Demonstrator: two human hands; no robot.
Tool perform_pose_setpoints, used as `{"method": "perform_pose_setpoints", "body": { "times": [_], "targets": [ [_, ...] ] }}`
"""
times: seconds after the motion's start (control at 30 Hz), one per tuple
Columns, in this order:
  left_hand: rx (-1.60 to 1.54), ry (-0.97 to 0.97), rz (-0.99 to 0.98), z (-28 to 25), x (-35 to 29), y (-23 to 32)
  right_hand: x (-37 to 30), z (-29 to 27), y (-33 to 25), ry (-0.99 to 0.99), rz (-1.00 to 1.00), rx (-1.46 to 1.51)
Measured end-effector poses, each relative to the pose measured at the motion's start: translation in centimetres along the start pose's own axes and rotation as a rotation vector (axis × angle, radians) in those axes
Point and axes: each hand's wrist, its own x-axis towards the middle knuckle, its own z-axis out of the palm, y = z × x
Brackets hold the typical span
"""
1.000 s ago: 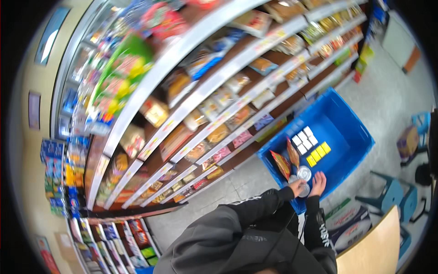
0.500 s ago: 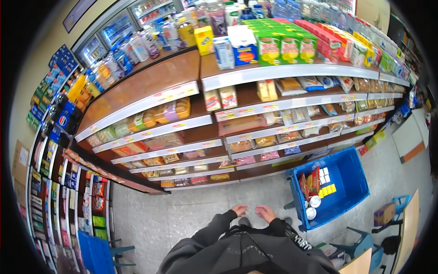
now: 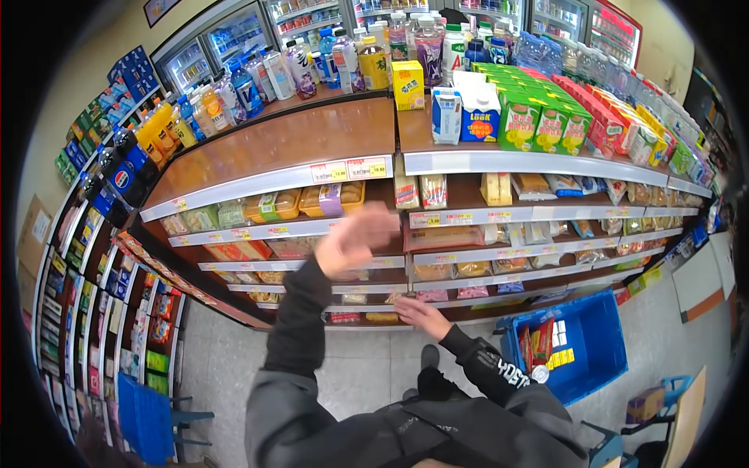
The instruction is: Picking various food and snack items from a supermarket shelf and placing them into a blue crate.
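While standing before the snack shelves (image 3: 328,228), a person is raising an open, empty left hand (image 3: 353,240) toward packaged bread (image 3: 331,200); the right hand (image 3: 421,316), also open and empty, is hovering low, left of the blue crate (image 3: 601,343).

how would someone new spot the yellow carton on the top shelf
Start at the wooden top shelf, mostly bare on its left half. At that bare stretch's right end stands the yellow carton. It is the only yellow box, beside white-and-blue cartons and green ones.
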Motion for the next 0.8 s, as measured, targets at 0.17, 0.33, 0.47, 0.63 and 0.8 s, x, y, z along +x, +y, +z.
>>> {"method": "perform_pose_setpoints", "body": {
  "times": [0.17,0.33,0.47,0.63,0.8],
  "targets": [
    [0.155,0.158,0.339,-8.6,12.6,5.5,5.7,2.2,-13.0,-0.373,-0.274,0.578],
    [0.258,0.378,0.09,-14.9,23.9,3.6,9.3,3.3,-22.8,-0.477,-0.374,0.853],
    [0.537,0.349,-0.064,-18.7,27.8,0.7,12.3,3.6,-26.1,-0.402,-0.514,0.93],
    [0.554,0.261,-0.033,-18.4,30.5,-2.3,13.9,2.6,-28.3,-0.253,-0.604,0.916],
    [0.676,0.21,-0.018,-18.4,31.4,-3.2,15.6,2.1,-28.6,-0.116,-0.568,0.965]
  ]
}}
